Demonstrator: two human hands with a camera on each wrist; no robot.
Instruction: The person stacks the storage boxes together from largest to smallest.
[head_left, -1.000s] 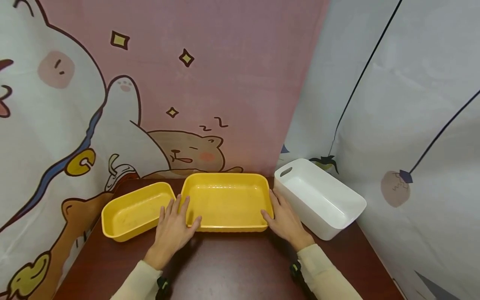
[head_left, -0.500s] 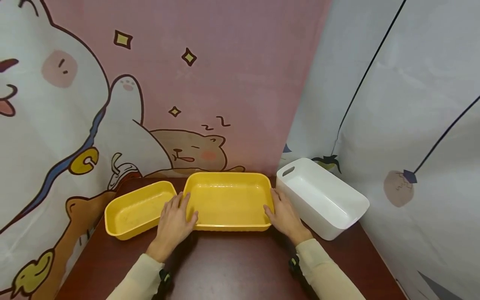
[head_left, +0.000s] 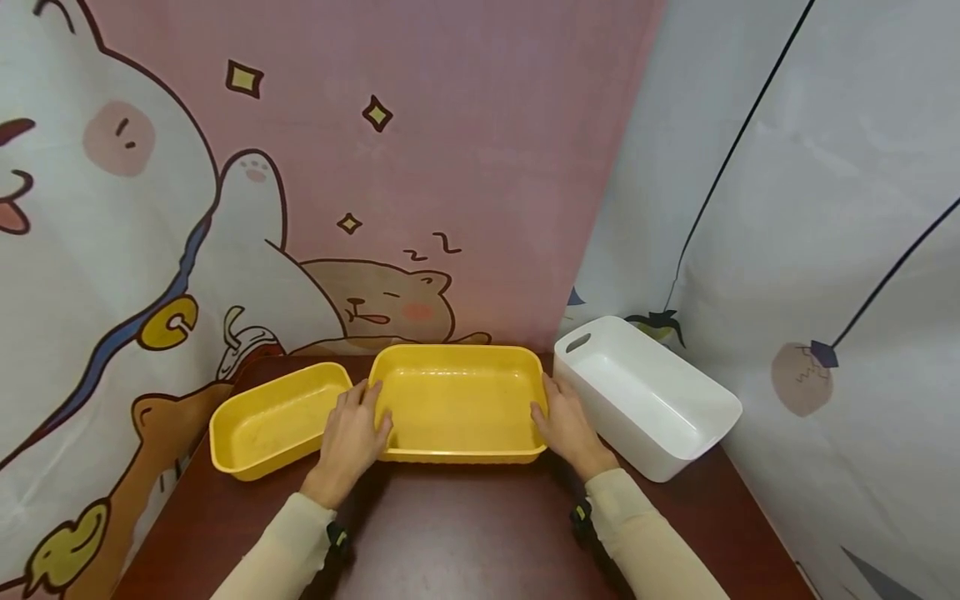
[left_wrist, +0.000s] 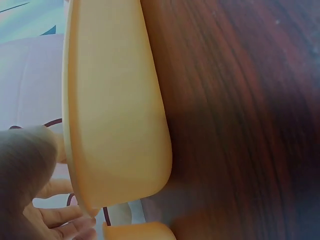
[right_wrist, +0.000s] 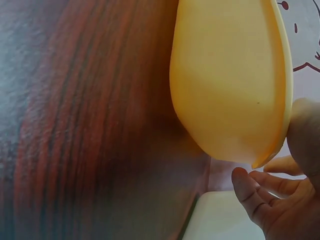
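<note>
A shallow yellow rectangular bin (head_left: 461, 408) stands on the dark table between the two hands, its inside bare. At its left end, the left hand (head_left: 351, 435) holds the rim, thumb over the inner side and fingers outside. The right hand (head_left: 567, 427) holds the opposite end the same way. The left wrist view shows the bin's yellow side (left_wrist: 117, 110) with the left hand (left_wrist: 45, 195) at its rim. In the right wrist view, the right hand (right_wrist: 280, 195) is at the rim of the bin (right_wrist: 230, 85), its fingers under the corner.
A smaller yellow bin (head_left: 273, 421) stands angled just left of the left hand. A deep white bin (head_left: 637, 400) with a handle slot stands close to the right hand. Behind the brown table (head_left: 465, 525) hangs a pink cartoon cloth (head_left: 480, 167); a grey-white cloth (head_left: 847, 250) hangs at the right.
The hands have closed in on the bin's two ends, the left hand's spread fingers drawing together round the rim. The view has shifted slightly; the bins look unmoved on the table.
</note>
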